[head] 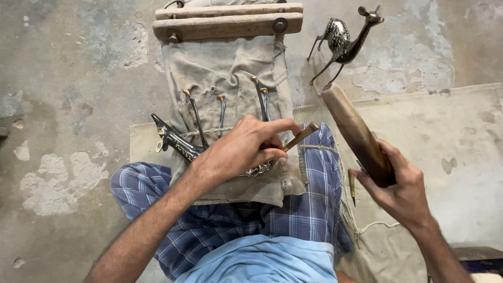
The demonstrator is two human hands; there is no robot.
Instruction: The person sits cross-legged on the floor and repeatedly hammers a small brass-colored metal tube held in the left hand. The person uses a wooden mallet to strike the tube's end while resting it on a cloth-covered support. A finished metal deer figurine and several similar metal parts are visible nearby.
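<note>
— Looking down from the head view, what is the left hand (246, 149) doing?

— It rests on a dark metal deer figure (175, 141) lying on its side on a canvas cloth (225, 63) over the person's lap. Its fingers (277, 126) are pinched together around a thin chisel (299, 137), whose tip points down at the figure's body under the palm.

— And the right hand (398, 188)?

— Raised off to the right, fingers (369, 184) wrapped tight around the lower end of a wooden mallet (353, 131). The mallet slants up and to the left, its rounded top well above the chisel and apart from it.

— Where do the figure's parts point?

— Head and neck reach out to the left past the cloth's edge; the legs (198, 118) stick up across the cloth, away from the person.

— Anything else around?

— A second deer figure (343, 42) stands upright on the concrete floor (78, 78), beyond the mallet. Two wooden bars (228, 21) bolted together hold the far end of the cloth. The person sits in blue checked cloth (309, 209) on a pale mat (450, 136), and a small pointed tool (352, 188) lies just beside the right hand.
</note>
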